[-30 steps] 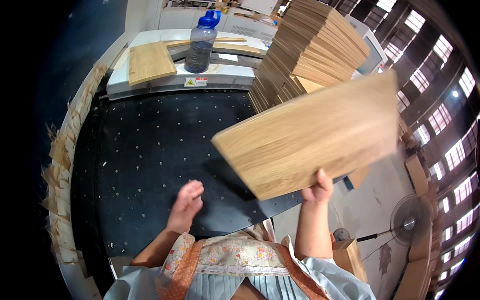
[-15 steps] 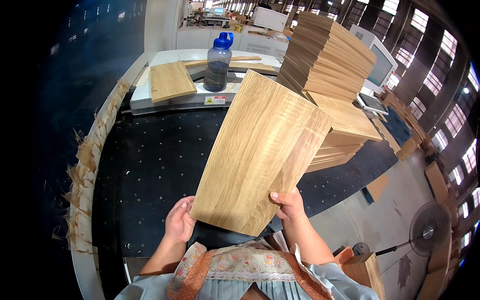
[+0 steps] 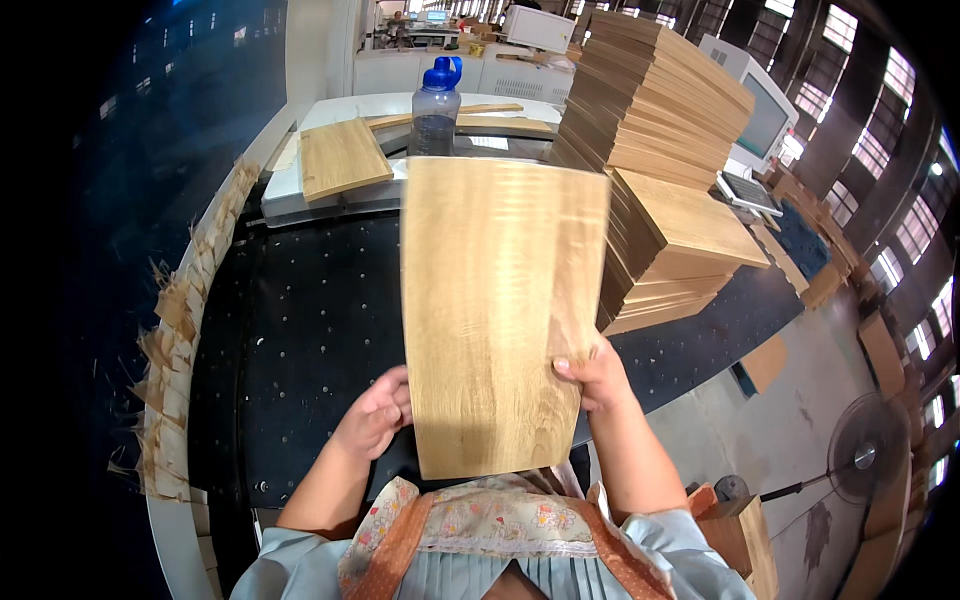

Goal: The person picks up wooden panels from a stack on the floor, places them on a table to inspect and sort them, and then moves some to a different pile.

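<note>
A rectangular wood-grain board [image 3: 495, 310] stands tilted up in front of me, its broad face turned toward me. My right hand [image 3: 600, 375] grips its right edge, thumb on the face and fingers behind. At the lower left edge, my left hand [image 3: 375, 415] has its fingers curled against the board, the tips partly hidden by it. Behind and to the right rises a tall stack of similar boards [image 3: 670, 110], with one board [image 3: 690, 220] jutting out toward the right partway down.
A black dotted work table [image 3: 300, 350] lies below. On the white machine ledge beyond are a loose board [image 3: 345, 160] and a blue-capped water bottle [image 3: 435, 105]. A monitor [image 3: 755, 100] and keyboard [image 3: 750, 193] stand behind the stack. A fan [image 3: 865, 455] is at the right.
The board has swung from a rightward lean to nearly straight, its top moving left. My right hand has risen slightly with it, and my left hand has shifted a little right.
</note>
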`<action>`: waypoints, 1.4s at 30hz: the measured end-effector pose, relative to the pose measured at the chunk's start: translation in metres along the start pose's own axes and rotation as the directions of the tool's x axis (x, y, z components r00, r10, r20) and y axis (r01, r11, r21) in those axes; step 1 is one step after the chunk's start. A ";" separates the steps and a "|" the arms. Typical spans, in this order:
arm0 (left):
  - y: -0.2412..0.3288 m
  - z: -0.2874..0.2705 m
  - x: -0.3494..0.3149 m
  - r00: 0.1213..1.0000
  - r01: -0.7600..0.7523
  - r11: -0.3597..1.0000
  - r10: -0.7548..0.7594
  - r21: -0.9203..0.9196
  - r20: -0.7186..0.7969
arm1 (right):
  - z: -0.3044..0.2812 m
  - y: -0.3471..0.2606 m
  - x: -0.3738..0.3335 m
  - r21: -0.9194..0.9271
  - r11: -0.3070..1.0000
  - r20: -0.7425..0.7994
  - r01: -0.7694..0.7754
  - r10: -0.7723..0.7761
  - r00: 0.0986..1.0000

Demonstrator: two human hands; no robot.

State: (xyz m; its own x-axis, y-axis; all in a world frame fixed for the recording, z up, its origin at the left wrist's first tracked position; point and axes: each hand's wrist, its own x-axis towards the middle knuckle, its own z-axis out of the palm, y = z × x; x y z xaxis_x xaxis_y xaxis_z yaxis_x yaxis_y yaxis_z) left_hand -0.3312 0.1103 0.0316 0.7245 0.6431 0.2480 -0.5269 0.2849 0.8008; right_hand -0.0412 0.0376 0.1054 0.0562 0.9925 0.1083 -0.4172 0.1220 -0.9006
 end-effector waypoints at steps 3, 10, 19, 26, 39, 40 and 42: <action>0.010 0.009 0.031 0.995 -0.099 0.977 0.101 -0.189 -0.004 | 0.003 -0.006 0.022 -0.107 0.994 0.057 0.021 -0.015 0.998; -0.021 -0.021 0.054 0.992 -0.051 0.829 -0.020 -0.557 -0.122 | 0.009 -0.017 0.079 -0.310 0.946 0.036 -0.095 0.112 0.993; -0.052 -0.035 0.049 0.992 -0.045 0.755 -0.046 -0.654 -0.120 | 0.027 -0.002 0.143 -0.441 0.827 -0.145 -0.349 0.317 0.937; -0.053 -0.045 0.060 0.996 -0.005 0.690 -0.062 -0.724 -0.065 | 0.015 0.032 0.195 -0.492 0.800 -0.197 -0.345 0.283 0.939; -0.045 -0.053 0.062 0.954 -0.185 0.788 0.000 -0.587 -0.301 | -0.013 0.014 0.198 -0.759 0.639 -0.091 0.129 -0.300 0.949; -0.044 -0.055 0.062 0.949 -0.205 0.799 0.022 -0.565 -0.313 | -0.026 0.014 0.184 -0.705 0.701 -0.161 0.109 -0.308 0.938; -0.041 -0.055 0.061 0.943 -0.238 0.809 0.060 -0.538 -0.327 | -0.063 0.023 0.152 -0.716 0.698 -0.293 0.017 -0.322 0.900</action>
State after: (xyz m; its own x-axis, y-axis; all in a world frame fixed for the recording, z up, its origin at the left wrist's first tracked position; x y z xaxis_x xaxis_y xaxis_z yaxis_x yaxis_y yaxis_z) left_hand -0.2897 0.1773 -0.0167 0.5063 0.8561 0.1031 -0.8376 0.4598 0.2950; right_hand 0.0150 0.1907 0.0749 0.4506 0.8527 0.2642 0.3591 0.0978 -0.9281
